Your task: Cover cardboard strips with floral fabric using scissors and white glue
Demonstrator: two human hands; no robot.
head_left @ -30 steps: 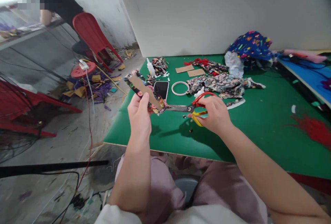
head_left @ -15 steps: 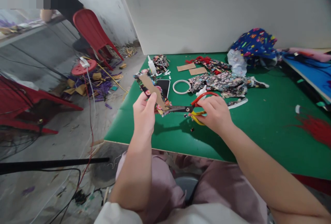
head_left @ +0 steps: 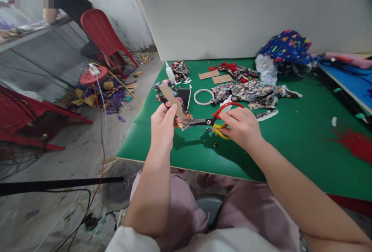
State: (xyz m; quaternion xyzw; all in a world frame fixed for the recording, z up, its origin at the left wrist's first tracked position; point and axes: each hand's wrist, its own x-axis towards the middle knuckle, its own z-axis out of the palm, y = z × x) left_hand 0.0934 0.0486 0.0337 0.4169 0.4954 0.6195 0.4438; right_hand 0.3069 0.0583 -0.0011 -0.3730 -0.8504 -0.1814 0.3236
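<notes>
My left hand (head_left: 163, 122) pinches a strip of brown cardboard (head_left: 172, 96) with dark floral fabric (head_left: 178, 123) along its edges, held above the green table. In my right hand (head_left: 242, 124) is a pair of scissors (head_left: 208, 122) with one red and one yellow handle. The blades point left and meet the fabric at the strip's near end; the strip partly hides their tips. Behind the strip lies a dark phone (head_left: 185, 96). A white ring of tape (head_left: 204, 97) rests to the right of it.
Floral fabric pieces (head_left: 250, 93), two cardboard pieces (head_left: 222, 79) and a white nozzle bottle (head_left: 170, 73) lie on the green table (head_left: 290, 155). A blue patterned cloth (head_left: 286, 50) sits at the back right, red fibres (head_left: 353, 141) at the right. A person sits on a red chair (head_left: 101, 31).
The scissor blades have shifted slightly left, further over the fabric at the strip's near end, and the handles look a little closer together. The left hand has barely moved.
</notes>
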